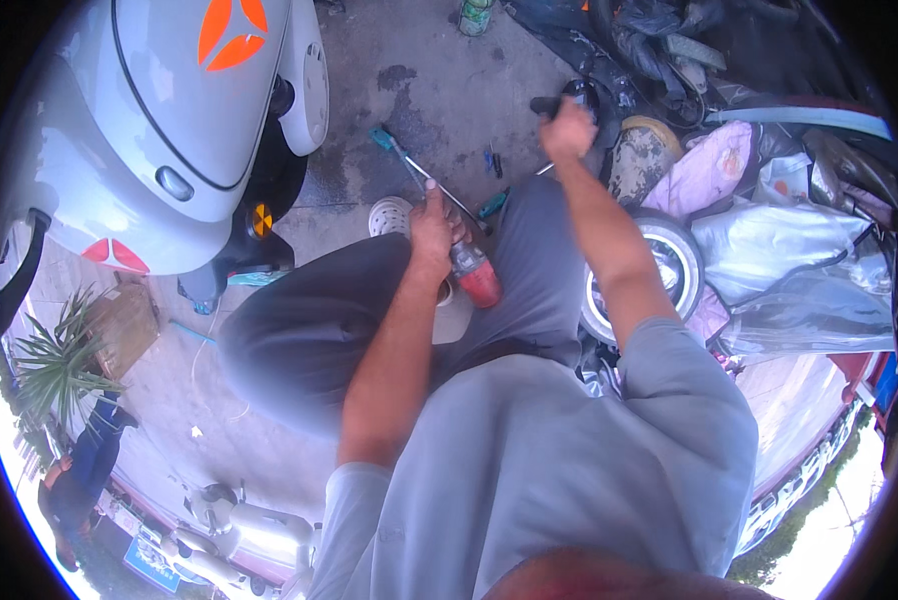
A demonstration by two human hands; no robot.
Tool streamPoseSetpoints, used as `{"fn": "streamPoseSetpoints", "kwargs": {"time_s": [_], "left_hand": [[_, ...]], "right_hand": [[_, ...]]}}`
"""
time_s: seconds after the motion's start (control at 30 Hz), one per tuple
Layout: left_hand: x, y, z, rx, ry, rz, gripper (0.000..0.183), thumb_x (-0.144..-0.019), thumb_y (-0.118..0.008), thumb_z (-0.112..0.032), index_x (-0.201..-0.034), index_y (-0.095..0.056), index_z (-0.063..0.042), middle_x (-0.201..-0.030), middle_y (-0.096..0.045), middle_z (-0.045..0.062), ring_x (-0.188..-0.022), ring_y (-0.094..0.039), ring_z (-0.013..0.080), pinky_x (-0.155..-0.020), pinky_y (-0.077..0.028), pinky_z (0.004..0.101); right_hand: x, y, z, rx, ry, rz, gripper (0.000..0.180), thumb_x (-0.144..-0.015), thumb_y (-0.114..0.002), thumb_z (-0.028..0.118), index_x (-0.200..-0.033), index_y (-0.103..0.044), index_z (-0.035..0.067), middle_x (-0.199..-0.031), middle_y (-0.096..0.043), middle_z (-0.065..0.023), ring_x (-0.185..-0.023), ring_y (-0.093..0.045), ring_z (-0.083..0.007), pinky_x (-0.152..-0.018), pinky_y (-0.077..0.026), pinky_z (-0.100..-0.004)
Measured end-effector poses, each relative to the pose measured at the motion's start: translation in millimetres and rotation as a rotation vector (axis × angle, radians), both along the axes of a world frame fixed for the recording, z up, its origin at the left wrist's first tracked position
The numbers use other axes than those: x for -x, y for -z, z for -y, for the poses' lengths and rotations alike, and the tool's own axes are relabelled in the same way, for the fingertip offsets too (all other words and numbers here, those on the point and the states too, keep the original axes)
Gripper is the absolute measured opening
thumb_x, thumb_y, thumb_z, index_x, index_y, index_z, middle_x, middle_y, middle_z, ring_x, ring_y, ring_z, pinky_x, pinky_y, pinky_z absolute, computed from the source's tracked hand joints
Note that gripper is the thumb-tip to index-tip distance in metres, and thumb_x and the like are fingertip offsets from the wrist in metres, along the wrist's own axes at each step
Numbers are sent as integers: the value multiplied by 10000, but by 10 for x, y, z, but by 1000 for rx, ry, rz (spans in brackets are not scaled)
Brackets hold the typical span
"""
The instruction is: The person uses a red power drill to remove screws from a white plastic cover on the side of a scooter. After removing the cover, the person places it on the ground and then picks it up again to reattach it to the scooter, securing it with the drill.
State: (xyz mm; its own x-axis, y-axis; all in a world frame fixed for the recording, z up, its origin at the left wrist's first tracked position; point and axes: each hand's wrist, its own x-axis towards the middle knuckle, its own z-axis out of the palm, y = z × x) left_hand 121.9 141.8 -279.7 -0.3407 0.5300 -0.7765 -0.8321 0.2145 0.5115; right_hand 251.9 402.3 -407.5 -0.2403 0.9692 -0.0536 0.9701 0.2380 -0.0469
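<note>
My left hand (435, 229) is closed round a red-and-grey power tool (475, 274), whose red end points down between my knees. A long screwdriver with a teal handle (381, 137) lies on the ground beyond that hand, its shaft passing close to the fingers. Another teal-handled tool (494, 203) lies beside my right knee, its metal shaft partly hidden by the leg. My right hand (569, 131) is reached out at the upper right, beside a dark object (545, 106); blur hides whether it grips anything. Small dark and blue pieces (493, 161) lie between the hands.
A pale scooter body (171, 112) stands at the left. On the right are a wheel (693, 262), a camouflage-patterned item (640, 157) and piled plastic bags (779, 232). A green can (475, 16) stands at the top. A person (85, 472) is at the lower left.
</note>
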Motion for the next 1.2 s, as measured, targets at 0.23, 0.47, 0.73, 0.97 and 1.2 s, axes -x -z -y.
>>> {"fn": "streamPoseSetpoints", "kwargs": {"time_s": [0.23,0.47,0.73,0.97,1.2], "left_hand": [[-2,32,686,103,150,28,526,-1002,-521,-556,-676,-369,-174,-579,-345,-29,-448,-332,108,-445,-350,309],[-151,237,880,107,196,-74,481,-1008,-523,-538,-763,-524,-124,-657,-504,6,-513,-474,132,-499,-436,310],[-234,561,841,369,427,-878,546,-968,-575,-499,-885,-611,40,-847,-675,287,-846,-672,462,-738,-513,516],[61,210,784,259,488,-800,549,-944,-611,-494,-1079,-624,38,-933,-712,246,-909,-698,398,-802,-533,474],[822,-270,635,356,780,-972,560,-894,-690,-428,-1149,-610,64,-1078,-701,248,-1069,-654,431,-949,-506,474]], "right_hand": [[-489,-17,-444,215,89,27,1125,-696,-783,666,-1541,-270,127,-1482,-419,-248,-1364,-430,-423,-1100,-389,-539],[-425,176,-494,398,162,58,1225,-702,-787,574,-1607,-56,191,-1549,-328,-239,-1390,-390,-425,-1091,-386,-583],[-220,-242,-246,390,294,-147,1227,-691,-794,555,-1608,-60,203,-1511,-386,-245,-1377,-429,-401,-1101,-399,-514],[1341,-835,436,1223,-121,-1298,551,-846,-713,425,-1272,-556,114,-1102,-621,-61,-1001,-595,-223,-909,-475,-394],[2521,-1004,1153,1406,143,-1454,472,-827,-667,430,-1110,-606,57,-1002,-654,-116,-957,-624,-276,-876,-454,-417]]}}
